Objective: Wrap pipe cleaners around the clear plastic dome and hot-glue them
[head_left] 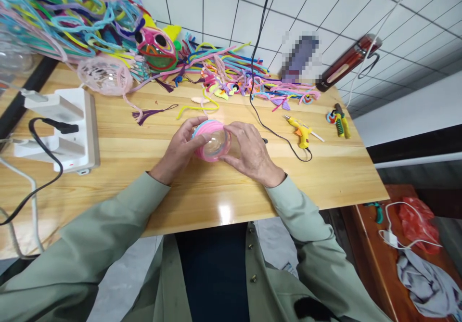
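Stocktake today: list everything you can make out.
Table: 1, light wood, centre.
Clear ball: 1, pink-and-blue trim, centre.
Pipe cleaners: many, multicoloured, back.
Fish-like ball: 1, multicoloured, back left.
Openwork ball: 1, pale pink, back left.
Tassels: at least 2, purple, left.
Power strip: 1, white, left.
Glue gun: 1, yellow, right.
Pliers: 1, yellow-and-green handles, right.
Thermos: 1, dark red, back right.
Pixelated item: 1, purplish, back right.
Cords: several, black or white, both sides.
Plastic bag: 1, red, lower right.
Cloth: 1, grey, lower right.
Left hand: 1, bare, clear ball's left.
Right hand: 1, bare, clear ball's right.
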`<state>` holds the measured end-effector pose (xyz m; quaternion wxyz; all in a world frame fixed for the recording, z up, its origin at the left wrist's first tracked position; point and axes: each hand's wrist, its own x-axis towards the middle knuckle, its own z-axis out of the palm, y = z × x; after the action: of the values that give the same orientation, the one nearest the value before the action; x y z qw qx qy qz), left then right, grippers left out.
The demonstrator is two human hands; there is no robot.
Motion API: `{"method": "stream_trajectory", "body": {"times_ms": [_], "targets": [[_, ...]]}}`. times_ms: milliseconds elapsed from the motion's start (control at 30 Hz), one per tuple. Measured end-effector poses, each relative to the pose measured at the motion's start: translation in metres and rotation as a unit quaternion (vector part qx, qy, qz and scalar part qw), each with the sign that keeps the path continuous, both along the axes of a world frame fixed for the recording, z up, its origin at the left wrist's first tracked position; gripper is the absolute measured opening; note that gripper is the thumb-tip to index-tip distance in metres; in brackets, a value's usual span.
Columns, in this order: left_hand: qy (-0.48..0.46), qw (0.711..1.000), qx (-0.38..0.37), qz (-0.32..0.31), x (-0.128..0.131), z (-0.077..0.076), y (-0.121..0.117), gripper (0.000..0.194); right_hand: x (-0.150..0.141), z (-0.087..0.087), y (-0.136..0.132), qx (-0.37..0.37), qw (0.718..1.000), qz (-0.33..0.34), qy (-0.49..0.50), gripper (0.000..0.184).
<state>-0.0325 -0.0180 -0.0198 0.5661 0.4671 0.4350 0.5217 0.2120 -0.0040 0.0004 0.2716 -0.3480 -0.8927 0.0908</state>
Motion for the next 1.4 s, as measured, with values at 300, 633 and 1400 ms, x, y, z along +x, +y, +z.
{"method": "stream_trajectory", "body": {"times_ms": [300, 633, 1400], "targets": [[-0.013, 1.0, 0.005, 0.006, 0.002, 0.001, -0.002, 0.063, 0.0, -0.002, -0.002, 0.028, 0.999, 0.009, 0.023, 0.071], [-0.063, 0.998, -0.018, -0.012, 0.002, -0.003, 0.0, 0.066, -0.001, -0.003, -0.001, 0.01, 1.0, 0.005, 0.022, 0.061], [0.029, 0.999, 0.012, -0.024, -0.002, -0.003, 0.0, 0.07, 0.0, -0.01, -0.001, 0.073, 0.997, 0.035, 0.018, 0.057]]}}
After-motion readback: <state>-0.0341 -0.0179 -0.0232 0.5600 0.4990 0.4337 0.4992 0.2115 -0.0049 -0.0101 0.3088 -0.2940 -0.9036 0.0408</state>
